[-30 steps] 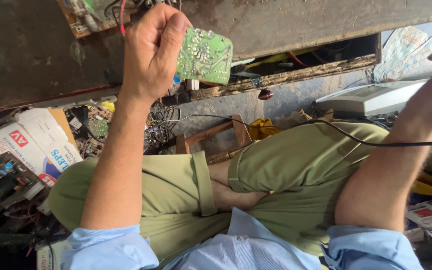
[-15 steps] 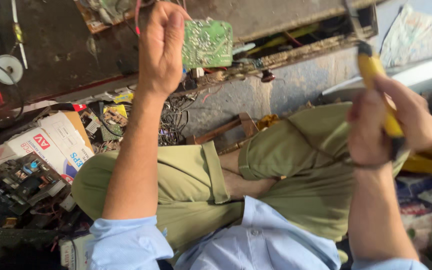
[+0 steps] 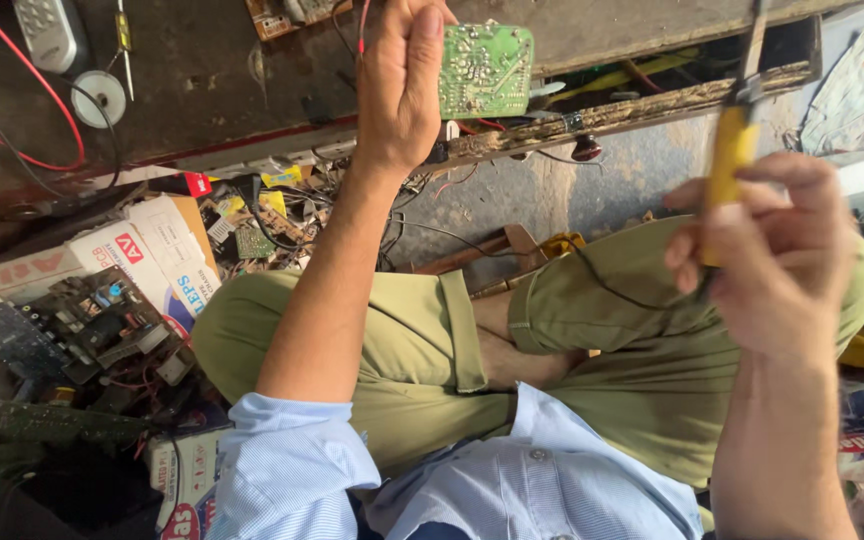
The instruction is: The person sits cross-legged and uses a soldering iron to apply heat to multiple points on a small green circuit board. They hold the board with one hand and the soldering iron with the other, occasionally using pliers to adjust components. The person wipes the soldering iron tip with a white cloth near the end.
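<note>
The left hand (image 3: 407, 85) is closed on one edge of a small green circuit board (image 3: 485, 70), the fingers wrapped over that edge and the rest of the board standing free beside the fingertips. The board is roughly square with rounded corners; the face turned to the camera is the solder side, pale green with lighter traces and many small silvery solder spots. At its lower edge, close to the hand, short dark and pale component parts stick out from the far face. A thin red wire (image 3: 362, 20) runs past the fingers at the top of the hand.

The right hand (image 3: 767, 255) is curled tight round the yellow handle of a soldering iron (image 3: 732, 150), thumb and fingers pressed together on its lower end. The handle rises out of the fist, and a dark, thinner shaft carries on from it to the upper edge of the view; the tip itself cannot be seen. A thin black cord (image 3: 602, 285) trails from the fist across the person's thigh. The iron is well apart from the board, off to the side of the left hand's grip.

Behind the board lies a dark, worn workbench (image 3: 212, 90), its splintered wooden edge running just under the left hand. Below both forearms are the person's olive-green trousers (image 3: 402, 340) and light blue shirt sleeves (image 3: 287, 470). Further out from the left hand, on the floor, sit a printed cardboard box (image 3: 142, 255) and a heap of old circuit boards (image 3: 72, 335).
</note>
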Available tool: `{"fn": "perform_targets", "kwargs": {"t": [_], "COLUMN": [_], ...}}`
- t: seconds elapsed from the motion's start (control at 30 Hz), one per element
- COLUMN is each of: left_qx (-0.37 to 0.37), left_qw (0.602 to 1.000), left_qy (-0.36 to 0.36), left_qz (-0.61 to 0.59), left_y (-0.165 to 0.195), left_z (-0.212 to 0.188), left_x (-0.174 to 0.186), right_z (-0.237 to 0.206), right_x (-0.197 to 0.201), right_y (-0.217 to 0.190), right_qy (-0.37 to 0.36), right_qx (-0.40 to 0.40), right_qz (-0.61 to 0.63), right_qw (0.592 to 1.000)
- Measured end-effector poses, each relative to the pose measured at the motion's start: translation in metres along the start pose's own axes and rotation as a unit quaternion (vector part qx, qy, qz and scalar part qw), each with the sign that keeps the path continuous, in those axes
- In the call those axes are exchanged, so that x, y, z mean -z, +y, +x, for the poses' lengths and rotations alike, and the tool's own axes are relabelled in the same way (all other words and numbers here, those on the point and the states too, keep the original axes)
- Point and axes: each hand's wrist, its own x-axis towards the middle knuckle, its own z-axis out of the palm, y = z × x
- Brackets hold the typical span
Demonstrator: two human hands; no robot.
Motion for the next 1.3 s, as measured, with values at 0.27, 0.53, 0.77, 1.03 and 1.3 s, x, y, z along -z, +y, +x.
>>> {"fn": "perform_targets", "kwargs": {"t": [0.27, 0.53, 0.77, 1.03, 1.3], "left_qx": [0.082, 0.073, 0.074, 0.051, 0.037], "left_qw": [0.994, 0.990, 0.987, 0.987, 0.989], "left_qy": [-0.058, -0.104, -0.132, -0.138, -0.139], "left_qz": [-0.047, -0.054, -0.063, -0.070, -0.040], "left_y": [0.000, -0.008, -0.012, -0.016, -0.018], "left_z": [0.005, 0.011, 0.015, 0.018, 0.020], "left_x": [0.010, 0.018, 0.020, 0.021, 0.021], "right_z": [-0.007, 0.009, 0.017, 0.031, 0.043], "right_x": [-0.018, -0.011, -0.010, 0.002, 0.019], "right_y": [0.038, 0.041, 0.042, 0.046, 0.063], "right_qy": [0.051, 0.000, -0.008, -0.028, -0.042], "right_qx": [0.103, 0.157, 0.144, 0.125, 0.078], "right_qz": [-0.408, -0.495, -0.502, -0.491, -0.420], "right_qw": [0.906, 0.854, 0.853, 0.862, 0.903]}}
